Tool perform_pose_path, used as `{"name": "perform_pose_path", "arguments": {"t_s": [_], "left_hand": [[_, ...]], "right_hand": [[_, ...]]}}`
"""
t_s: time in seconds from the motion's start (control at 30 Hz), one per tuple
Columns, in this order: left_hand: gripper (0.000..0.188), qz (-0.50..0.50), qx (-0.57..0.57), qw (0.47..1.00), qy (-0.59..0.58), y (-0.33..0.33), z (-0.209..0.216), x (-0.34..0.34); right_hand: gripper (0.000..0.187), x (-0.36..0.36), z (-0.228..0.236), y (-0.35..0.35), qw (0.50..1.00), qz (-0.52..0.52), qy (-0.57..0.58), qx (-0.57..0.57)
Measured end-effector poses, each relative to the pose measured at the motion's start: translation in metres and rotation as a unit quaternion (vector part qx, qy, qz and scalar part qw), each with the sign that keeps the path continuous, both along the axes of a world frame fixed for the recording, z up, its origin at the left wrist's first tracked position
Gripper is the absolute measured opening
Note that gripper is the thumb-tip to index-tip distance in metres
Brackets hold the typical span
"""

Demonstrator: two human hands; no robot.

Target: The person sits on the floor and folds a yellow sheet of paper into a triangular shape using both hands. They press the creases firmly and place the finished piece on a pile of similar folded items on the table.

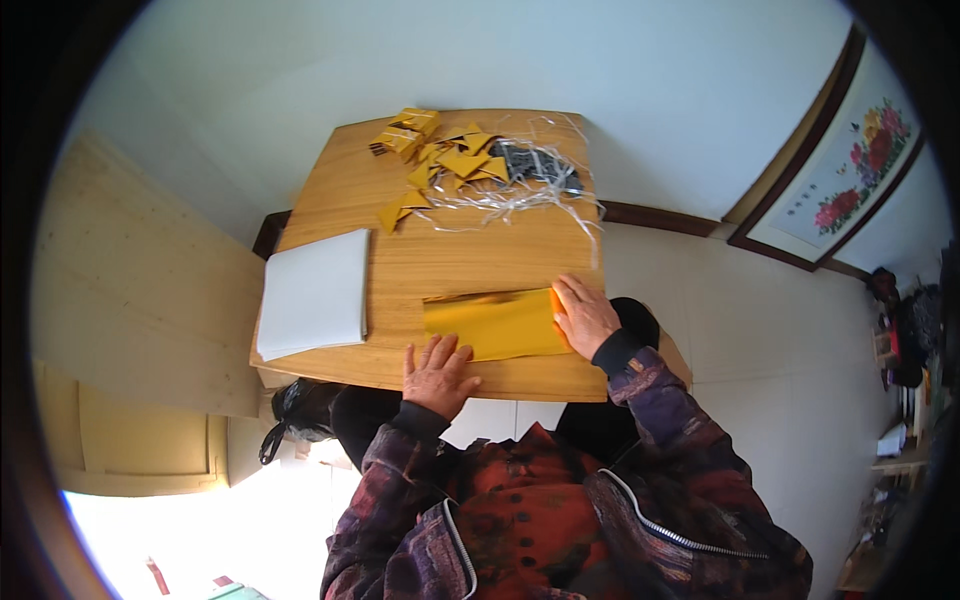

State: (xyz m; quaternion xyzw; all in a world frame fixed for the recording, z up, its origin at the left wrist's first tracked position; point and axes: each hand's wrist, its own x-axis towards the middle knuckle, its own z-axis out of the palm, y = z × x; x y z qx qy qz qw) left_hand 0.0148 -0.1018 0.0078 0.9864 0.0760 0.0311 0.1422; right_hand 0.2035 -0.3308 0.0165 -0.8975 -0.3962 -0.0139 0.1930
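A shiny gold foil sheet (495,325) lies lengthwise near the front edge of the wooden table (330,375). Along its far side runs a darker, uneven edge, perhaps a fold. My left hand (438,378) rests with spread fingers at the sheet's near left corner, fingertips touching it. At the other end my right hand (588,318) lies over the short edge, fingers stretched out and thumb against the foil. An orange glint shows beside that thumb, where the foil seems slightly raised. Under both palms the sheet's corners are partly hidden.
A stack of white sheets (315,292) lies at the table's left. Toward the back are folded gold pieces (465,160), a tied gold bundle (408,132), and tangled clear strips (520,200) over a grey bundle (535,165). A black plastic bag (300,410) hangs below the left front.
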Motion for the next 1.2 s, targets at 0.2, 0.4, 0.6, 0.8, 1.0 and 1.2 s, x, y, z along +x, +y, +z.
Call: {"name": "perform_pose_path", "arguments": {"t_s": [0.2, 0.4, 0.6, 0.8, 1.0, 1.2], "left_hand": [[0.046, -0.004, 0.019, 0.998, -0.061, 0.005, 0.006, 0.014], [0.067, -0.005, 0.0, 1.0, -0.022, 0.019, -0.003, 0.032], [0.079, -0.017, 0.007, 1.0, 0.025, 0.031, -0.015, 0.03], [0.082, -0.018, 0.035, 0.999, -0.002, 0.032, -0.007, 0.03], [0.079, -0.207, -0.005, 0.978, -0.02, -0.031, 0.009, 0.005], [0.061, -0.219, -0.005, 0.975, -0.021, -0.061, -0.002, 0.004]], "right_hand": [[0.057, -0.029, 0.002, -0.01, 0.998, -0.01, -0.025, -0.057], [0.061, -0.083, 0.009, -0.022, 0.998, 0.02, -0.022, -0.055], [0.062, -0.095, 0.005, -0.028, 0.999, 0.011, -0.006, -0.03], [0.054, -0.09, 0.005, -0.037, 0.999, 0.008, 0.024, 0.046], [0.043, -0.09, 0.001, -0.059, 0.998, -0.014, 0.05, 0.039], [0.043, -0.09, -0.003, -0.061, 0.997, -0.012, 0.047, 0.056]]}}
